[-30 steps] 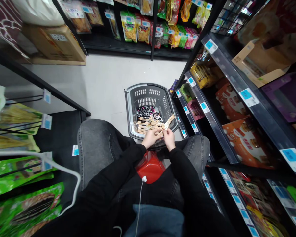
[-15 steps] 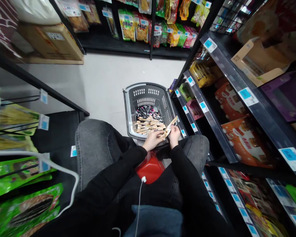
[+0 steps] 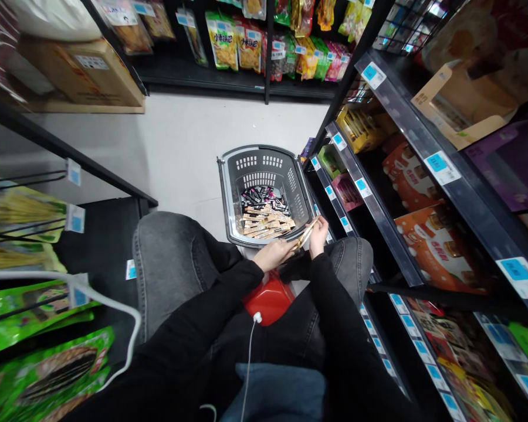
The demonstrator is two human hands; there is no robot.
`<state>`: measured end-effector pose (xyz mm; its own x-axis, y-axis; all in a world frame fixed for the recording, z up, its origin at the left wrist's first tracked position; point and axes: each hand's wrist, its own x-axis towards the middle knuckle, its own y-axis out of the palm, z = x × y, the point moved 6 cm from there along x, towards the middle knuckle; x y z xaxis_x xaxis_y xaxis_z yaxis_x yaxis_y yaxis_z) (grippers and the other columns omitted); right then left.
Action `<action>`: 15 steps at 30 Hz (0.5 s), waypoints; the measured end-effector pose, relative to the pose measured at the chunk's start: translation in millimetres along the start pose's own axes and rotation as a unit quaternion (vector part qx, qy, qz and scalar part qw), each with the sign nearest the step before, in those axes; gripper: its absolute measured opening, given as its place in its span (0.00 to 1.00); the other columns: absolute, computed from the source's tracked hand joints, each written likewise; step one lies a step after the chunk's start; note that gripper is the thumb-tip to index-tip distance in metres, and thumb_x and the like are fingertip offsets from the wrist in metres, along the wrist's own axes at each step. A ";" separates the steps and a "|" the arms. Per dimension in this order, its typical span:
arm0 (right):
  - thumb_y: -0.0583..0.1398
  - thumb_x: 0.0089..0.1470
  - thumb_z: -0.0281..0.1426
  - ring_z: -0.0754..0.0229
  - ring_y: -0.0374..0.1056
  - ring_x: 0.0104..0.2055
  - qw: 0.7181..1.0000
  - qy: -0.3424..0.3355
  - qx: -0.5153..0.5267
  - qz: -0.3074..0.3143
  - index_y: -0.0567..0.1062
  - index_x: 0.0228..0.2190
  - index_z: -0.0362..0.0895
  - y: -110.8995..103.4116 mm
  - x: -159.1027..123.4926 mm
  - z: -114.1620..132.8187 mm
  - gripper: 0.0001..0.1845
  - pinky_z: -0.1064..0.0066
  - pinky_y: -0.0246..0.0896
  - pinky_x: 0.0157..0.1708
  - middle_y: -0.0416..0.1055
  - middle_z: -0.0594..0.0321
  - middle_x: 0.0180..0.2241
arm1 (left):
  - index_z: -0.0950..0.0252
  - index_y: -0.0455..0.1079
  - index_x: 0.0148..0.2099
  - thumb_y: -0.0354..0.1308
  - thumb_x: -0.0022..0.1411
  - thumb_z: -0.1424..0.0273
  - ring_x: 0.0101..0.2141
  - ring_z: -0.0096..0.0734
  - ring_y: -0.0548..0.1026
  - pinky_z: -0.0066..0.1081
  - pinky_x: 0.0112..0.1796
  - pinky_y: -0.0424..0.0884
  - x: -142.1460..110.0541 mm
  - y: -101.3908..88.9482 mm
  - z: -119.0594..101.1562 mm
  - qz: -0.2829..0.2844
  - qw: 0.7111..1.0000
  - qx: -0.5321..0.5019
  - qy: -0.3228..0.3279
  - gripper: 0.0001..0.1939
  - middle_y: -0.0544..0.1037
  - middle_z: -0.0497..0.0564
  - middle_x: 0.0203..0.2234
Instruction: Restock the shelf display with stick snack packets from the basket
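Observation:
Between my hands, over the near right rim of a grey shopping basket (image 3: pixel 260 162), are slim tan snack packets (image 3: pixel 305 235). My left hand (image 3: pixel 273 254) is closed on their lower end. The fingers of my right hand (image 3: pixel 319 236) pinch the upper end; how many packets each hand has I cannot tell. Inside the basket, a pile of similar tan packets (image 3: pixel 268 223) lies at the near side, with dark and pink packets (image 3: pixel 264 194) behind them. A red object (image 3: pixel 270 300) sits between my legs below my hands, a white cable plugged into it.
Shelves with price tags and boxed snacks (image 3: pixel 437 240) stand close on my right. Hanging green bags (image 3: pixel 61 375) and a white cable (image 3: pixel 134 328) are at left. A cardboard box (image 3: pixel 83 76) stands far left, and bagged snacks (image 3: pixel 222 41) line the back shelf over the pale floor (image 3: pixel 180 146).
My right hand has moved slightly right and up along the packets, away from my left hand. The left hand stays nearly in place, still holding them.

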<state>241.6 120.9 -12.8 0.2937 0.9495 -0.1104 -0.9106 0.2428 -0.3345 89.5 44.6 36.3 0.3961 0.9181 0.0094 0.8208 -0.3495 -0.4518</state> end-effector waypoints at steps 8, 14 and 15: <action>0.53 0.48 0.33 0.61 0.66 0.36 0.991 -0.025 0.024 -0.131 0.68 0.35 0.38 -41.8 8.2 17.3 0.13 0.68 0.62 0.39 0.70 0.54 0.35 | 0.66 0.70 0.47 0.57 0.54 0.67 0.31 0.33 0.74 0.32 0.39 0.68 4.7 2.6 9.4 -0.010 0.997 -0.077 -0.027 0.18 0.76 0.51 0.29; 0.55 0.45 0.33 0.66 0.64 0.28 0.968 0.052 0.234 -0.068 0.65 0.32 0.43 -38.2 9.6 13.8 0.09 0.70 0.64 0.29 0.65 0.66 0.27 | 0.71 0.69 0.39 0.63 0.47 0.65 0.26 0.30 0.75 0.35 0.34 0.73 11.2 2.3 30.7 0.021 0.898 -0.393 -0.197 0.18 0.77 0.52 0.28; 0.56 0.45 0.33 0.66 0.63 0.27 0.966 0.055 0.247 -0.056 0.64 0.31 0.43 -36.7 8.6 15.4 0.09 0.71 0.65 0.29 0.65 0.67 0.26 | 0.71 0.69 0.36 0.64 0.45 0.64 0.27 0.30 0.75 0.34 0.34 0.73 10.8 2.4 31.1 0.047 0.888 -0.409 -0.204 0.18 0.77 0.52 0.28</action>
<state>273.1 123.2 12.9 0.4022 0.8917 -0.2076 -0.8911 0.4333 0.1348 83.0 59.5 7.6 0.4334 0.8108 -0.3935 0.8827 -0.2940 0.3665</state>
